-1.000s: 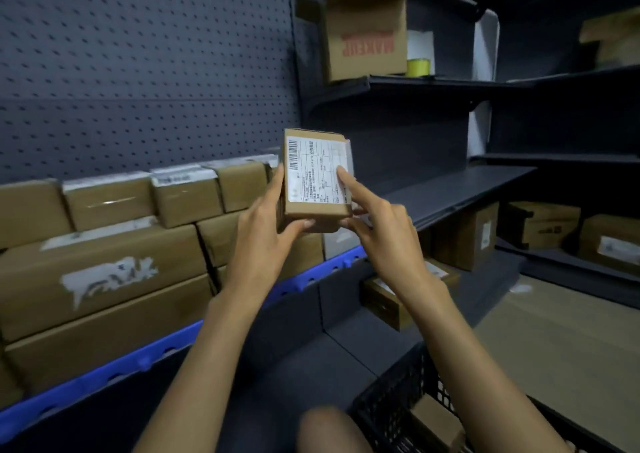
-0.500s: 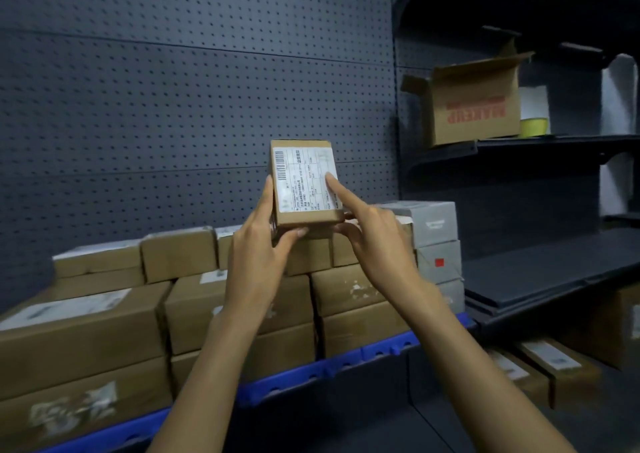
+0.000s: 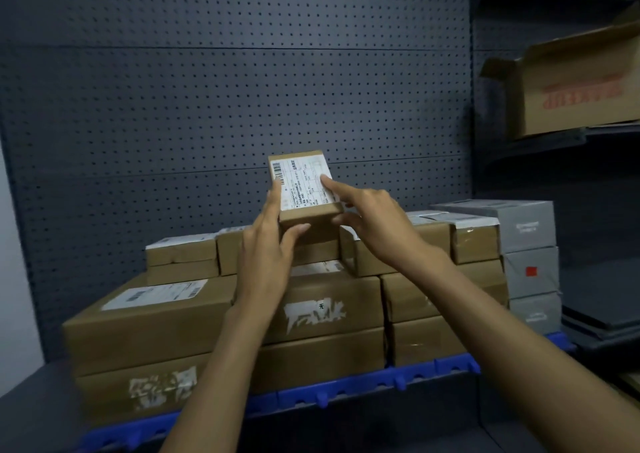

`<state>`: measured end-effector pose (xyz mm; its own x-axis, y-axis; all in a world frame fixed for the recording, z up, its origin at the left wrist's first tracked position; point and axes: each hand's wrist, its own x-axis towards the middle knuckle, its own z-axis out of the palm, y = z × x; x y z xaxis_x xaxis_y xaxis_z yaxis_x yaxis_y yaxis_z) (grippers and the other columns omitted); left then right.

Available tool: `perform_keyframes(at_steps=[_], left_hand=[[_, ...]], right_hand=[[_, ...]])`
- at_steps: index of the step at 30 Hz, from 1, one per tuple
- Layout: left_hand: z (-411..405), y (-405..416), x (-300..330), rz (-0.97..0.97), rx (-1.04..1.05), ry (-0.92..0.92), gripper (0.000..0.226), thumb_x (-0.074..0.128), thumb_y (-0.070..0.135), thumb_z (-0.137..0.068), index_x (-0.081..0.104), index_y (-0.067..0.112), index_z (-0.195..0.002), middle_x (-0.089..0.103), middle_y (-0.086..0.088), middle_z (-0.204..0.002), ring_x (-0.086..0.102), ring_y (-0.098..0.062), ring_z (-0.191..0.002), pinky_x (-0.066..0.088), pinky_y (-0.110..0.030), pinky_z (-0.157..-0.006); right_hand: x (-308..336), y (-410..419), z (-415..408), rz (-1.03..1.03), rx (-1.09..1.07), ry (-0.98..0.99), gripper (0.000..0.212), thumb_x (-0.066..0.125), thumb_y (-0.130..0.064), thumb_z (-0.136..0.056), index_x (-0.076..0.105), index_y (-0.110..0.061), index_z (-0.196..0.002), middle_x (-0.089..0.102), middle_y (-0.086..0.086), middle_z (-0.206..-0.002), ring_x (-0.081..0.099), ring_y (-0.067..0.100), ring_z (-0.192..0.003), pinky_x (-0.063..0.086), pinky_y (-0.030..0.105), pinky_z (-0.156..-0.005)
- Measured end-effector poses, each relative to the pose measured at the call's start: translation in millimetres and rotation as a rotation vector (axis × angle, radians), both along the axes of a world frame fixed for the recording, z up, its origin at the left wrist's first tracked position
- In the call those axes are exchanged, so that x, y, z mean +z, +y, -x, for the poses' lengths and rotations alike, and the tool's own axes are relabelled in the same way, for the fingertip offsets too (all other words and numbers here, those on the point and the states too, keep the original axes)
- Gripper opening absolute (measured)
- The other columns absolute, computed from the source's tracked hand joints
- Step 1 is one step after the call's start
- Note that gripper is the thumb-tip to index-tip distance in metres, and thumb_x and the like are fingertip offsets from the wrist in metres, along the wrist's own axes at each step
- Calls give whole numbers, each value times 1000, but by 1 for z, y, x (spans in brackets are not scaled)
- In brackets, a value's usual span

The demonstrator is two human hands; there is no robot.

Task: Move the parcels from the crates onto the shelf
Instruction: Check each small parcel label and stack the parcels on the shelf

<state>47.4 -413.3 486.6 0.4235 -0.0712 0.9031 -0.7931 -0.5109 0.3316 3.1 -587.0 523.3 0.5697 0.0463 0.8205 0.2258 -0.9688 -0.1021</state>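
The left hand and right hand pinch the small parcel between them above the stacked boxes, and it may slide off if set down on their uneven top row.

Open carton cut by right edge; parcel label unreadable.

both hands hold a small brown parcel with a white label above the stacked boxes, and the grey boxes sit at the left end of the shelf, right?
Not quite: the head view shows the stacked grey boxes at the right end. The rest holds.
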Motion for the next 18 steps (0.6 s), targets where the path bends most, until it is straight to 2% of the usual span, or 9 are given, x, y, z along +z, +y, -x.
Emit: perform_keyframes(at_steps=[2,4,6,8,11,14,18], left_hand=[[-9,0,-5,-49,27,17,77,62,37,-91,19,27,-154,63,-20,-119,61,-27,-104,46,-27,-88],[-15,-3,-9,-77,14,55,75,61,38,-91,21,25,-154,66,-19,-106,62,-27,-94,48,-27,-80],[-22,-7,-11,-100,9,94,75,60,39,-91,21,25,-154,64,-9,-86,58,-21,-78,44,-22,-69],[-29,-12,-12,-130,24,117,75,59,43,-91,21,26,-153,50,3,-72,49,-14,-69,41,-22,-65],[-35,-17,-15,-179,45,132,75,57,47,-91,21,25,-153,50,3,-73,49,-14,-72,45,-29,-68],[-36,-22,-19,-205,69,164,74,54,47,-92,20,24,-154,59,-1,-88,49,-15,-84,48,-34,-77],[-45,-25,-26,-256,94,196,73,51,54,-91,23,27,-153,64,-7,-88,59,-26,-90,52,-45,-81]], right_hand=[[-3,-5,-7,26,8,34,67,66,-21,-89,37,-33,-148,68,6,-120,60,26,-112,49,45,-89],[-5,-12,-13,51,13,43,65,67,-23,-89,40,-30,-147,67,4,-124,59,24,-116,46,44,-95],[-7,-18,-17,65,10,43,63,67,-25,-89,42,-29,-146,66,3,-126,58,23,-118,46,40,-95],[-9,-26,-22,68,6,53,60,66,-26,-89,44,-30,-145,65,2,-128,57,22,-120,43,36,-94],[-15,-36,-28,72,14,68,57,65,-30,-90,45,-31,-144,65,0,-128,57,21,-121,42,34,-92],[-23,-45,-34,54,26,90,56,64,-35,-90,46,-34,-143,64,-4,-129,57,22,-122,43,41,-99],[-33,-54,-42,35,50,179,56,63,-40,-90,46,-34,-142,62,-1,-133,57,24,-121,47,44,-96]])
